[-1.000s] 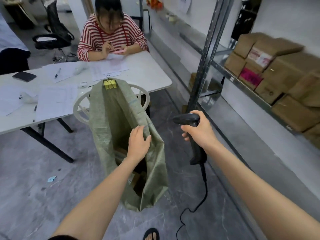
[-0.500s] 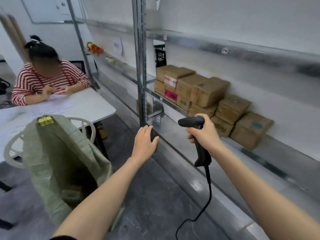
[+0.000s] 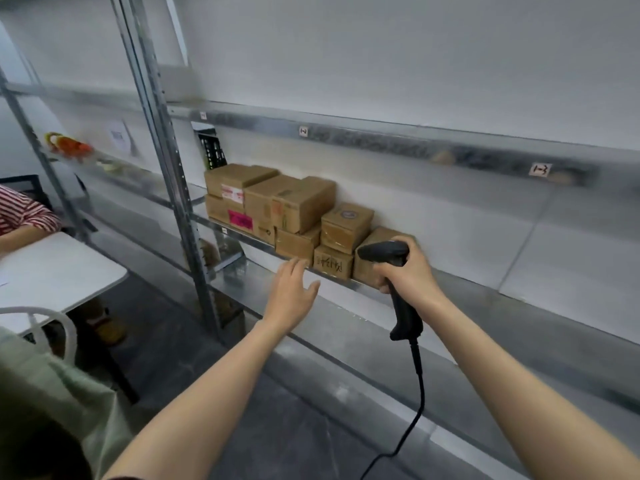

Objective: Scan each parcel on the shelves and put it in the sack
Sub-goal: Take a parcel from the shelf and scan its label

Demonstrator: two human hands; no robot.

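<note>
Just beyond the spread left hand [image 3: 291, 292], parcels [image 3: 298, 206]; right hand [image 3: 410, 275] tight around scanner [image 3: 384, 252].

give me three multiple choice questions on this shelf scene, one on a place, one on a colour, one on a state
1. Where do the cardboard parcels sit?
A) on the white table
B) on the metal shelf
C) on the floor

2. What colour is the scanner held by the right hand?
A) black
B) yellow
C) white

3. How is the left hand?
A) gripping a parcel
B) open, holding nothing
C) holding the sack

Answers: 1 B, the boxes are stacked on the shelf; 2 A, its head and handle are black; 3 B, its fingers are straight and curl round nothing.
</note>
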